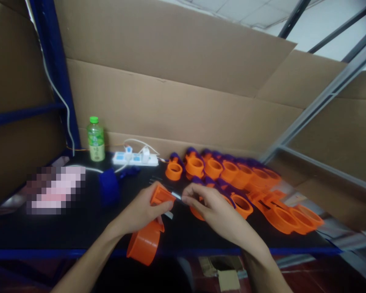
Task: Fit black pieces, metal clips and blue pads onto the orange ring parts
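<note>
Cardboard walls back a black bench (79,228). Left hand (140,213) is clamped on an orange part (146,240) at 6 o'clock; right hand (210,207) pinches a thin black pin (171,190) at its top. A slip could drop the pin among the orange rings (240,175) at 2 o'clock.

Left hand (140,211) grips orange part (146,240); right hand (210,207) pinches thin black tool (171,191) against it; orange rings (232,171) behind

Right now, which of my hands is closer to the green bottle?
Left. Your left hand, holding an orange part, is below and right of the green bottle; your right hand is farther right.
</note>
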`<state>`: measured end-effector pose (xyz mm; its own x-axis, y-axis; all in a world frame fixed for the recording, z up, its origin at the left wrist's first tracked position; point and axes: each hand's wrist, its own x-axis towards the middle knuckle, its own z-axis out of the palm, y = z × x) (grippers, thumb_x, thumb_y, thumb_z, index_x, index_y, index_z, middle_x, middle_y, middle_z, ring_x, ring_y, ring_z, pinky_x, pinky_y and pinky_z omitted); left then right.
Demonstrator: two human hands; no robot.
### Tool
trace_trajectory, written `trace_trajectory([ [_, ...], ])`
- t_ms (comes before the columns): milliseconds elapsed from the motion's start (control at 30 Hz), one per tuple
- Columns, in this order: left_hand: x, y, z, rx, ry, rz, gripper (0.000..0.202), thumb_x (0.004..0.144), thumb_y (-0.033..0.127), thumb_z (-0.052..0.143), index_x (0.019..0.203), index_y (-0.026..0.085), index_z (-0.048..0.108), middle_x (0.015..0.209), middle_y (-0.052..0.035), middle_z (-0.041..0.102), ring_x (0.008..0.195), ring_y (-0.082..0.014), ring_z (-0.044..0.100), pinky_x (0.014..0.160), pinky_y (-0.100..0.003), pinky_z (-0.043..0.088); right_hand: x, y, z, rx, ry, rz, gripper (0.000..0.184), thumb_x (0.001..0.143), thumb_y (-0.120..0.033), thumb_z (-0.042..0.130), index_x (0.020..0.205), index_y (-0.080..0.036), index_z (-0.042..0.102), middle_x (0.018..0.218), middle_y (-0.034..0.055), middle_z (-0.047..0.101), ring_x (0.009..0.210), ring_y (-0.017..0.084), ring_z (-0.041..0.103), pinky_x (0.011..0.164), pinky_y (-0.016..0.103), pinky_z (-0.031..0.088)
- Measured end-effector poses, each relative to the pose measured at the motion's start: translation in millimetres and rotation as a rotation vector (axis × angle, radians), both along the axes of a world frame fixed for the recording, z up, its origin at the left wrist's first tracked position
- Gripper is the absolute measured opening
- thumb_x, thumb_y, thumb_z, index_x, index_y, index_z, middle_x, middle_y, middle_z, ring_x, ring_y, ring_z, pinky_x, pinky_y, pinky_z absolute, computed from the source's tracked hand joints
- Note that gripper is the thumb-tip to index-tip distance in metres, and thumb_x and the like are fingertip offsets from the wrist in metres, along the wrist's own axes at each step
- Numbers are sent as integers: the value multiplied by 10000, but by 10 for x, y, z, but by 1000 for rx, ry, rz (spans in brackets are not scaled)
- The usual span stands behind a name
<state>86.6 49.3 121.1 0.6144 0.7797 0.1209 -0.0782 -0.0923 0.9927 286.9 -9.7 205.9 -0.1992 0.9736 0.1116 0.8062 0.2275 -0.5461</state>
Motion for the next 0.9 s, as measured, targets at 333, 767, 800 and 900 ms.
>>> trace_trajectory([
  [333,22,-16,-59,109,86,14,280,877,394,685,950,214,483,736,34,610,589,-155,675,540,-250,533,-28,232,-91,-9,14,84,174,987,-300,518,878,-197,606,792,-7,622,693,129,533,612,249,375],
  [767,58,3,-26,18,-46,122,255,902,409,628,986,191,525,795,-3,654,529,-142,665,504,-245,526,-191,489,-21,10,81,178,169,960,-286,544,868,-178,636,787,12,656,711,135,576,647,244,437],
  [800,66,9,-22,-4,-81,138,259,901,409,626,995,188,530,813,-16,673,529,-143,667,502,-245,523,-177,540,-35,22,116,185,211,972,-326,532,876,-176,644,791,16,661,723,139,585,661,248,448],
  [900,47,53,-6,-66,-175,227,293,880,398,647,1042,177,543,835,-48,722,544,-156,680,514,-248,522,-131,748,-171,149,163,113,329,1009,-398,463,875,-168,657,822,33,677,767,147,607,724,261,465],
])
